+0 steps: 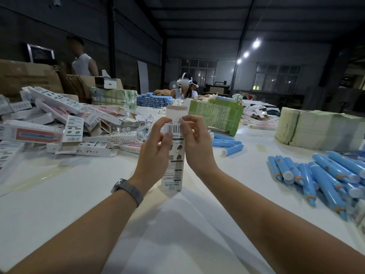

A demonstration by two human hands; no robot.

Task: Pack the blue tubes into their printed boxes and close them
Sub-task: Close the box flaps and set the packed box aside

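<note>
Both hands hold a slim rectangular printed box (173,165) of white card upright over the smooth white table (177,224). The left hand (158,147) grips its left side, fingers curled near the barcode; the right hand (194,143) pinches the upper right edge beside the raised top flap. Glossy blue tubes (324,175), cylindrical with pale caps, lie heaped at right. Flat and folded boxes (59,125) pile at left.
</note>
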